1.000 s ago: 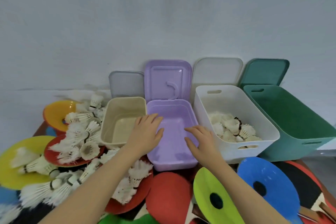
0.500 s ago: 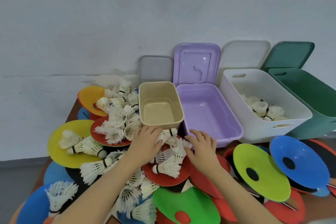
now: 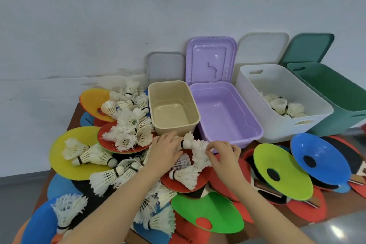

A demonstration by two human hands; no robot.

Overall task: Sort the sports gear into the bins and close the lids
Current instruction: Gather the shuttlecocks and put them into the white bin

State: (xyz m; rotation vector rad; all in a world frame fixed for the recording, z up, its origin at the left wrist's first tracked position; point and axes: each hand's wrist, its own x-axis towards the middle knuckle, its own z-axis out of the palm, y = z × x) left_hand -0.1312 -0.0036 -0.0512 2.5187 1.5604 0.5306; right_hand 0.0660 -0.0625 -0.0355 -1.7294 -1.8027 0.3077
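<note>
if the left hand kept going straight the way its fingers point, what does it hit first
Most likely the shuttlecock lying right at the fingertips of the left hand. Past that, the near wall of the beige bin is next in line, though depth is hard to judge from this single view.

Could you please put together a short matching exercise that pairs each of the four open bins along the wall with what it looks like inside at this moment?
Column one:
1. beige bin
2. purple bin
3. white bin
4. green bin

Column two:
A. holds a small heap of shuttlecocks
B. empty, second from the left
C. farthest right, floor hidden from the camera
D. empty, smallest, farthest left

Pairs: 1-D, 2-B, 3-A, 4-C
</note>
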